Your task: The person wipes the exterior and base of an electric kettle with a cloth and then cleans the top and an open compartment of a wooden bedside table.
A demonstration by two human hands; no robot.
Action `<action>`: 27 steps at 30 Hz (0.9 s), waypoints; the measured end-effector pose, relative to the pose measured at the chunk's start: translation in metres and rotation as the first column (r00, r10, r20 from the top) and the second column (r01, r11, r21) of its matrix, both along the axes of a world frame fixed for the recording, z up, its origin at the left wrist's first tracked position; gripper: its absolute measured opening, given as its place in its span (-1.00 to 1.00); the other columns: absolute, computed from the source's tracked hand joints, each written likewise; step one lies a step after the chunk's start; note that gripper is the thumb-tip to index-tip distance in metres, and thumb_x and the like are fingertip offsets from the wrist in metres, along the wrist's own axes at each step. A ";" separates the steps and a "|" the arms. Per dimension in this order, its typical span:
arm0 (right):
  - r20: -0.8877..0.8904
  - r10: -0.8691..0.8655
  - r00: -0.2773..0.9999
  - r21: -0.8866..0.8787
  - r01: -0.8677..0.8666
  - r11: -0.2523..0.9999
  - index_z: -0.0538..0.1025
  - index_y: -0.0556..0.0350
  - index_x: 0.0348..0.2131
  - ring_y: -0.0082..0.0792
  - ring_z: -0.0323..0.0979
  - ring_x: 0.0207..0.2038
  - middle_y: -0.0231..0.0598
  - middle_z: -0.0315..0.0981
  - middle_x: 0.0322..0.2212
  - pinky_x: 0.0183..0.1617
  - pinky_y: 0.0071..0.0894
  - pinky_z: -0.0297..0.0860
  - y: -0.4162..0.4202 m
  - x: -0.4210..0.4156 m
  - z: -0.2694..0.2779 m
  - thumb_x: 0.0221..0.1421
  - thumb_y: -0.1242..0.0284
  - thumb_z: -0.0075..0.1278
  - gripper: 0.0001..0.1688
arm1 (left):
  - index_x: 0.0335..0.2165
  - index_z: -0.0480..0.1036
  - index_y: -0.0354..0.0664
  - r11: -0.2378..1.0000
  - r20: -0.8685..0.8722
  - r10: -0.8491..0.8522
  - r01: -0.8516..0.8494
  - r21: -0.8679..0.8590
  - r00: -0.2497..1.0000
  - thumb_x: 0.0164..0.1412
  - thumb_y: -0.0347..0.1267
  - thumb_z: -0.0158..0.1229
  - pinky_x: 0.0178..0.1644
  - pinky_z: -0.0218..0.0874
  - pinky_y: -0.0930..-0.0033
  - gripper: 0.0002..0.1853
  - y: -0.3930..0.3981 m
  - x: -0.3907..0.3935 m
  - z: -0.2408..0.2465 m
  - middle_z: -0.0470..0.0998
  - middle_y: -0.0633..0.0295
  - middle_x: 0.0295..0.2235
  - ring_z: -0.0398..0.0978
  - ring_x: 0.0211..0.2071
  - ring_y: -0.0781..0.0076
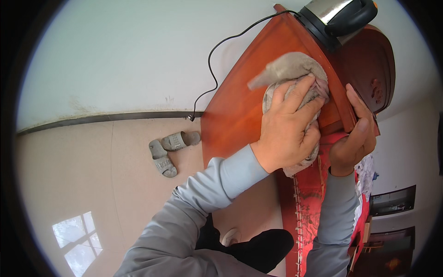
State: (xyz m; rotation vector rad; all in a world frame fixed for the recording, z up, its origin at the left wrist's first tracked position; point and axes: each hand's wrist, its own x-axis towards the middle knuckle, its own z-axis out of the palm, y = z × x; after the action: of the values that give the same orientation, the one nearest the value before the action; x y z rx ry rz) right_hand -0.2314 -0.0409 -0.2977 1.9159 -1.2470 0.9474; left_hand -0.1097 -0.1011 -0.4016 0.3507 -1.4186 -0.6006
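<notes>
My left hand [289,126] presses a crumpled grey-beige cloth [297,64] against the reddish-brown side panel of a wooden bedside cabinet [238,104]. Its fingers are spread over the folds, and a loose end of the cloth sticks out past the fingertips, slightly blurred. At the front corner of the cabinet's top, my right hand [354,142] holds the edge, with the fingers along the far side. Part of that grip is hidden. Both forearms are in grey sleeves.
An electric kettle [332,20] stands on the cabinet top; its black cord [210,59] trails to a plug [190,118] near the floor. A dark carved headboard [373,62] rises behind. A red-covered bed [308,207] adjoins the cabinet. Grey slippers [169,152] lie on the tiles.
</notes>
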 end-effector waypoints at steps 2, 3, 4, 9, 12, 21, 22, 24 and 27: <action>-0.020 -0.016 1.000 0.014 0.016 1.000 0.60 0.49 0.01 -0.01 0.57 0.07 0.13 0.62 0.00 0.26 -0.12 0.43 0.000 -0.002 0.000 0.45 0.32 -0.52 -0.29 | 0.03 0.59 -0.26 0.999 0.020 0.017 -0.017 0.034 1.000 -0.03 -0.53 0.16 0.31 0.19 -0.10 -0.45 0.006 -0.001 -0.018 0.34 -0.14 0.30 0.31 0.23 -0.27; -0.002 0.014 1.000 -0.011 -0.014 1.000 0.61 0.48 -0.02 0.02 0.58 0.04 0.14 0.63 -0.02 0.22 -0.11 0.44 -0.003 -0.002 0.000 0.43 0.32 -0.47 -0.32 | 0.02 0.60 -0.25 0.998 0.029 0.035 -0.036 0.044 0.999 -0.03 -0.54 0.16 0.32 0.19 -0.10 -0.45 0.008 0.001 -0.032 0.34 -0.14 0.30 0.31 0.23 -0.26; 0.013 0.038 0.999 -0.033 -0.037 0.999 0.62 0.48 -0.04 0.05 0.60 0.00 0.16 0.64 -0.05 0.18 -0.11 0.46 -0.005 -0.003 -0.001 0.42 0.33 -0.42 -0.35 | 0.03 0.60 -0.23 0.995 0.062 0.069 -0.073 0.065 0.996 -0.02 -0.54 0.16 0.35 0.15 -0.11 -0.44 0.007 -0.002 -0.059 0.34 -0.15 0.31 0.30 0.25 -0.24; 0.024 0.038 0.999 -0.044 -0.037 0.998 0.63 0.47 -0.07 0.08 0.62 -0.02 0.17 0.65 -0.06 0.14 -0.11 0.48 -0.002 -0.006 -0.001 0.41 0.33 -0.39 -0.37 | 0.11 0.58 -0.21 0.905 0.151 0.022 -0.084 0.416 0.988 0.11 -0.48 0.14 0.37 0.12 -0.06 -0.46 0.010 -0.010 -0.206 0.30 -0.16 0.33 0.29 0.26 -0.22; 0.014 0.048 0.999 -0.048 -0.047 0.998 0.63 0.47 -0.07 0.08 0.62 -0.02 0.17 0.65 -0.06 0.15 -0.11 0.48 -0.004 -0.005 0.000 0.41 0.33 -0.40 -0.36 | 0.12 0.56 -0.24 0.919 0.201 0.046 -0.120 0.377 0.979 0.14 -0.45 0.14 0.37 0.13 -0.06 -0.47 -0.001 -0.007 -0.232 0.29 -0.15 0.35 0.28 0.26 -0.24; 0.045 0.001 0.999 -0.033 0.000 0.999 0.64 0.42 -0.06 0.02 0.59 0.01 0.11 0.66 -0.04 0.18 -0.13 0.46 0.000 -0.004 -0.005 0.43 0.33 -0.45 -0.34 | 0.17 0.54 -0.10 0.933 0.206 0.073 -0.140 0.330 0.976 0.24 -0.29 0.05 0.39 0.12 0.03 -0.47 -0.189 -0.040 -0.153 0.28 -0.07 0.37 0.25 0.29 -0.25; 0.048 -0.001 0.999 -0.032 0.003 0.999 0.64 0.41 -0.05 0.01 0.59 0.01 0.10 0.66 -0.04 0.19 -0.13 0.45 0.000 -0.002 -0.005 0.43 0.32 -0.46 -0.33 | 0.18 0.53 -0.08 0.929 0.217 0.073 -0.146 0.340 0.973 0.25 -0.27 0.03 0.40 0.10 0.04 -0.46 -0.211 -0.039 -0.152 0.28 -0.05 0.37 0.25 0.29 -0.25; 0.039 -0.013 0.999 -0.030 0.014 0.999 0.64 0.41 -0.05 0.00 0.59 0.02 0.09 0.66 -0.03 0.19 -0.13 0.45 0.000 0.000 -0.003 0.43 0.32 -0.46 -0.33 | 0.19 0.53 -0.04 0.922 0.236 0.058 -0.142 0.360 0.970 0.26 -0.25 0.01 0.42 0.08 0.06 -0.45 -0.237 -0.040 -0.154 0.28 -0.01 0.38 0.24 0.30 -0.25; 0.025 -0.036 0.999 -0.023 0.037 0.999 0.64 0.40 -0.04 -0.02 0.59 0.02 0.08 0.66 -0.03 0.18 -0.13 0.45 0.003 -0.003 -0.002 0.42 0.33 -0.46 -0.33 | 0.21 0.52 -0.03 0.900 0.210 0.036 -0.123 0.417 0.977 0.26 -0.24 -0.01 0.45 0.03 0.07 -0.43 -0.229 -0.052 -0.172 0.27 0.03 0.39 0.24 0.30 -0.25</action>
State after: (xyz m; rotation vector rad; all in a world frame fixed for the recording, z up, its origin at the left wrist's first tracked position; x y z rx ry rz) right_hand -0.2340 -0.0375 -0.3001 1.8623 -1.2749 0.9650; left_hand -0.1620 -0.3298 -0.5739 0.8362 -1.4458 -0.8300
